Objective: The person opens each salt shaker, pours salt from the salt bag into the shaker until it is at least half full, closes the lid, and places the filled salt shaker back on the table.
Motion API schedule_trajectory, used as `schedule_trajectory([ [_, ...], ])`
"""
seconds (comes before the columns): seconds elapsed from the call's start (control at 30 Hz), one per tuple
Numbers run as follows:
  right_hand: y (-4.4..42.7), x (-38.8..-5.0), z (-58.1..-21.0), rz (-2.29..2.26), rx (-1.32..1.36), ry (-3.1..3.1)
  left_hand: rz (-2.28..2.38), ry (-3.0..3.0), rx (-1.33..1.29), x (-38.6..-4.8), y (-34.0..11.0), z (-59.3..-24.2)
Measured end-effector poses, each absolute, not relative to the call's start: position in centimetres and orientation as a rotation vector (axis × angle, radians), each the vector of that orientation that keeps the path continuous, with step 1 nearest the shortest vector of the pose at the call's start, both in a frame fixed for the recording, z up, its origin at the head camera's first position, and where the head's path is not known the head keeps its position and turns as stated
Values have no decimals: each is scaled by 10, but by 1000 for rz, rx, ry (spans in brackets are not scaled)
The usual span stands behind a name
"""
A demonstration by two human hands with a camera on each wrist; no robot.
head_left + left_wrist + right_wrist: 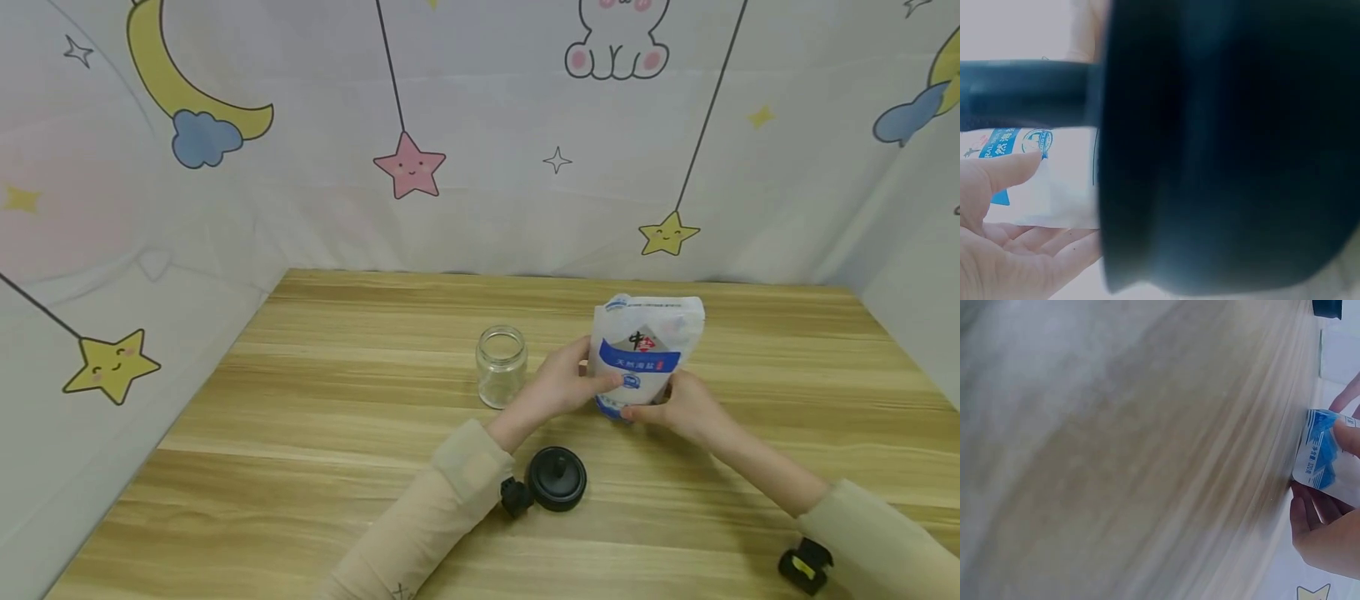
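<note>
Both hands hold a white and blue pouch of sea salt (pixel 641 358), which stands upright but leans a little to the right. My left hand (pixel 564 382) grips its left side, with the thumb across the front. Lower down, my right hand (pixel 686 408) grips the bottom right, its thumb near the bottom edge. The fingers behind the pouch are mostly hidden in the head view. Left of the pouch stands an open glass jar (pixel 501 379). A round black lid with a knob (pixel 557 481) lies nearer, and it blocks much of the left wrist view.
Everything rests on a wood-grain table (pixel 337 417). A pale curtain (pixel 510 217) printed with stars rises behind its back edge. Small black wrist cameras sit at the left cuff (pixel 472 458) and the right cuff (pixel 847 517); the left one is close beside the lid.
</note>
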State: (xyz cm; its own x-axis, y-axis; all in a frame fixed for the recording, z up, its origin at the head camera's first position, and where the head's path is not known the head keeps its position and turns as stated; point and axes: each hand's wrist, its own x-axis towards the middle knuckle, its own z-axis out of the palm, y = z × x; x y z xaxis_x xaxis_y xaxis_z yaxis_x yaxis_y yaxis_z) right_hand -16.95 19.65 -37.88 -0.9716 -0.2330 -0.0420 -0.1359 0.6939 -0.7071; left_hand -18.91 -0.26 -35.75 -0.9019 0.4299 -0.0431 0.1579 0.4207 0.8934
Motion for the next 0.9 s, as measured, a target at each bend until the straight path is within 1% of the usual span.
schedule_trajectory([
  [0.3, 200, -169, -380, -1158, -306, 2768, 1489, 2410, 477, -185, -1, -356],
  [0.6, 202, -166, -371, -1176, -303, 2749, 1524, 2396, 432, -183, 0, -352],
  [0.9, 205, -162, -366, -1254, -362, 2684, 1547, 2384, 414, -180, -1, -348],
])
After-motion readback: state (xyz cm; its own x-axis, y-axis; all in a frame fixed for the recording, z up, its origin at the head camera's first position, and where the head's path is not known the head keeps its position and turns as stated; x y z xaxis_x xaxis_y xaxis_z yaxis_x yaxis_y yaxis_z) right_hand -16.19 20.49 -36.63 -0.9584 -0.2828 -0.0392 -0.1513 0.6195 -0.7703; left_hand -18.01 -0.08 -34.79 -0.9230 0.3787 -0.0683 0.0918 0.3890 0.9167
